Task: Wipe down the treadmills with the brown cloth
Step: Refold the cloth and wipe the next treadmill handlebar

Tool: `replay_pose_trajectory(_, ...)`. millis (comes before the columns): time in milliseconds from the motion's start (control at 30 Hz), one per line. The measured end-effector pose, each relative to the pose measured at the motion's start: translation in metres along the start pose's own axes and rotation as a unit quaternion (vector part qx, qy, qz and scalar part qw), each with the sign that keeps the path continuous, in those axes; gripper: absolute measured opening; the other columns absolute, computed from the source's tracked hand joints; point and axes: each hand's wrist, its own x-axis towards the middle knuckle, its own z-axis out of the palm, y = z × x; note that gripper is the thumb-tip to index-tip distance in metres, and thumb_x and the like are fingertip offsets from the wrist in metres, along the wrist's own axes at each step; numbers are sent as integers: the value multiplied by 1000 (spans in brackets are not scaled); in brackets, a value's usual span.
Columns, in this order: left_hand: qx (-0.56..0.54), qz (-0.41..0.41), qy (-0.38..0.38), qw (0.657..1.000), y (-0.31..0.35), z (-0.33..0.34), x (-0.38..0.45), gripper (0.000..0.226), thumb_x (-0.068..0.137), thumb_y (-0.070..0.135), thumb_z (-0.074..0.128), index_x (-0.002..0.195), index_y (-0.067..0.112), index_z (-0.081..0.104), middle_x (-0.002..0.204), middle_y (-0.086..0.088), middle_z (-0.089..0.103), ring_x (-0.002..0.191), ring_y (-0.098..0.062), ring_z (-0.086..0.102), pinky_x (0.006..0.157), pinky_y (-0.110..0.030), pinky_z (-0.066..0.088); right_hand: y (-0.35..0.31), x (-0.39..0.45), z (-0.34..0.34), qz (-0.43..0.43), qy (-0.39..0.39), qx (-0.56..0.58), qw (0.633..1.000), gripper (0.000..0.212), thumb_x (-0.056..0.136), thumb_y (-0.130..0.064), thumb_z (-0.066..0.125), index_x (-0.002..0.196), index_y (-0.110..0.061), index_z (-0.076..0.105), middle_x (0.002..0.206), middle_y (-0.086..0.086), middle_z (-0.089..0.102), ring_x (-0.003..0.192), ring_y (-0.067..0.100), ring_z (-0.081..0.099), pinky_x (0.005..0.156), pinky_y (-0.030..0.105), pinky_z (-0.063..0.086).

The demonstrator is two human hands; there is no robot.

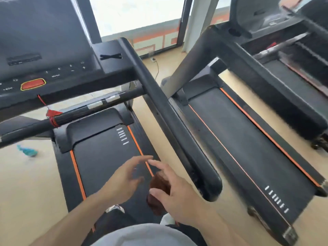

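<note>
One crumpled brown cloth (158,185) under the right hand (174,192), thumb curled on it, over the near black treadmill belt with orange edge stripes (104,157) | left hand (124,176) just beside, fingers spread, holding nothing | black side handrail (170,112) to the right | second black treadmill (248,148) beyond

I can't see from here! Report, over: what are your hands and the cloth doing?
Left hand open, empty. Right hand holds brown cloth over treadmill belt. Handrail alongside.
</note>
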Motion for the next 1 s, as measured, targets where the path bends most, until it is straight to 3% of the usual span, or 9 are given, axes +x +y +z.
replay_pose_trajectory(67, 33, 62, -104, 992, 29, 16, 1, 72, 84, -8, 62, 135, 43, 56, 142, 41, 40, 135, 21, 30, 110, -11, 32, 7, -21, -15, 6, -12, 4, 1000, 41, 89, -32, 69, 118, -49, 47, 90, -20, 66, 91, 5, 60, 98, 36, 49)
replay_pose_trajectory(133, 75, 94, -208, 971, 57, 35, 3, 61, 85, -10, 58, 125, 35, 65, 130, 49, 42, 125, 32, 27, 103, 1, 26, 16, -40, -29, 33, -1, 29, 999, 34, 81, -35, 75, 100, -37, 48, 88, -20, 66, 85, 5, 59, 93, 39, 52)
replay_pose_trajectory(233, 108, 118, -276, 948, 78, 63, 7, 34, 86, 6, 59, 100, 35, 68, 103, 21, 64, 96, 6, 58, 80, -16, 46, 28, -68, -52, 61, 12, 46, 997, 38, 78, -31, 81, 93, -28, 46, 78, -13, 66, 72, 4, 54, 74, 30, 47)
replay_pose_trajectory(367, 109, 117, -256, 953, 73, 67, 17, 6, 91, 33, 65, 94, 33, 70, 87, 15, 70, 85, -5, 64, 78, -31, 54, 48, -96, -70, 106, 54, 60, 991, 26, 88, -20, 77, 93, -28, 53, 68, -9, 72, 62, 2, 60, 63, 17, 42)
replay_pose_trajectory(533, 76, 129, -197, 969, 68, 64, 15, 16, 99, 40, 59, 102, 40, 75, 92, 30, 69, 89, 2, 64, 79, -17, 48, 83, -117, -62, 199, 154, -23, 967, 9, 92, -25, 72, 89, -31, 66, 81, -27, 75, 79, -5, 69, 75, 28, 51)
replay_pose_trajectory(667, 77, 114, -211, 968, 68, 80, 10, 15, 92, 49, 67, 85, 36, 73, 70, 23, 60, 65, -5, 55, 60, -21, 43, 94, -123, -55, 222, 193, 36, 955, 5, 86, -28, 79, 83, -31, 79, 78, -6, 79, 76, 15, 76, 76, 42, 61)
replay_pose_trajectory(833, 46, 87, -199, 975, 80, 101, 3, 12, 89, 47, 71, 79, 41, 70, 60, 20, 58, 56, -3, 50, 56, -19, 39, 94, -126, -81, 185, 278, 53, 941, 20, 82, -15, 83, 71, -31, 81, 73, -11, 77, 72, 10, 69, 65, 11, 48)
replay_pose_trajectory(933, 5, 75, -173, 982, 89, 110, 3, 19, 92, 48, 67, 75, 39, 70, 63, 17, 62, 57, 0, 54, 58, -19, 42, 92, -122, -98, 164, 269, 74, 946, 26, 86, -9, 79, 72, -31, 81, 70, 1, 76, 67, 29, 70, 61, 31, 52)
replay_pose_trajectory(1000, -7, 77, -142, 987, 96, 112, 3, 21, 94, 47, 65, 76, 37, 70, 60, 18, 59, 56, 1, 52, 57, -16, 39, 92, -113, -109, 136, 279, 52, 949, 29, 86, -9, 79, 74, -34, 81, 75, -2, 77, 71, 26, 71, 62, 28, 53)
